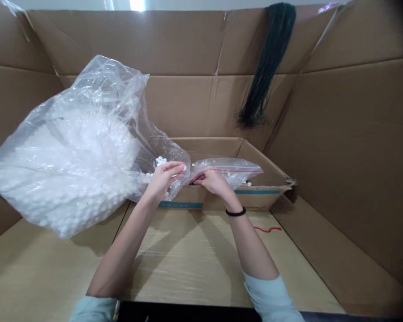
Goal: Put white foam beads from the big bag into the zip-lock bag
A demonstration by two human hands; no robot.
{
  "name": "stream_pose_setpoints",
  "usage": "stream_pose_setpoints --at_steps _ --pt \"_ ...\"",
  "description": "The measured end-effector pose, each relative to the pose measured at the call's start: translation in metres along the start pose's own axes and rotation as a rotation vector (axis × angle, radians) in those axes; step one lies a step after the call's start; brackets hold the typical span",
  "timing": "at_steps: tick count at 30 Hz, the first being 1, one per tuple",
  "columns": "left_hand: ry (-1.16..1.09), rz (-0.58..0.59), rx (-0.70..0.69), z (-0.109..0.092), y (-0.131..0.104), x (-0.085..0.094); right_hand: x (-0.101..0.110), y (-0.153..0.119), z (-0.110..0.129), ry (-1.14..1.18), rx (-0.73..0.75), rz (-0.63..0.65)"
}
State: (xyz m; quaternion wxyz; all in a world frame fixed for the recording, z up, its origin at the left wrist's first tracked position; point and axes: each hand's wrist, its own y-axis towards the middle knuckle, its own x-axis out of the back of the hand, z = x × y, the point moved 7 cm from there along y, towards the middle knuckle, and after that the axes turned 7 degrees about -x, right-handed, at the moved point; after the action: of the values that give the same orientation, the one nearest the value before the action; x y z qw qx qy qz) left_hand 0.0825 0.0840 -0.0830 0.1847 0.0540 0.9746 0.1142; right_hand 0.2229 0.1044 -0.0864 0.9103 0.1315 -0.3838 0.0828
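My left hand [168,176] is closed in a pinch on a small white ball [184,167], over the open mouth of a large clear plastic bag [107,76] full of white balls. More loose white balls [160,161] lie inside the bag's mouth, just beyond my fingers. To the right, my right hand [213,181] grips the open edge of a clear zip bag [243,166] with a red seal line, its fingertips partly hidden. The zip bag rests over the front of a shallow cardboard box [258,203], with a few white balls near it.
Tall cardboard walls [184,42] enclose the back and sides. A bundle of dark green strands [268,62] hangs over the back wall. On the pale tabletop [181,268], a short red string [267,230] lies right of my right forearm.
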Motion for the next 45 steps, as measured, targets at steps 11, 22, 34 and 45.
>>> stream_pose_setpoints --at_steps 11,22,34,45 --pt "-0.044 0.051 0.089 0.011 0.005 0.004 0.024 -0.010 0.003 0.191 0.185 -0.179" --pt "-0.073 0.079 0.057 0.007 0.007 0.002 0.044 -0.036 0.025 0.310 0.154 -0.055" --pt "0.017 0.170 0.018 0.006 0.005 0.000 0.022 -0.029 0.033 0.616 0.157 -0.090" --pt "0.019 0.139 -0.056 0.001 0.004 -0.002 0.024 -0.032 0.038 0.548 0.255 -0.232"
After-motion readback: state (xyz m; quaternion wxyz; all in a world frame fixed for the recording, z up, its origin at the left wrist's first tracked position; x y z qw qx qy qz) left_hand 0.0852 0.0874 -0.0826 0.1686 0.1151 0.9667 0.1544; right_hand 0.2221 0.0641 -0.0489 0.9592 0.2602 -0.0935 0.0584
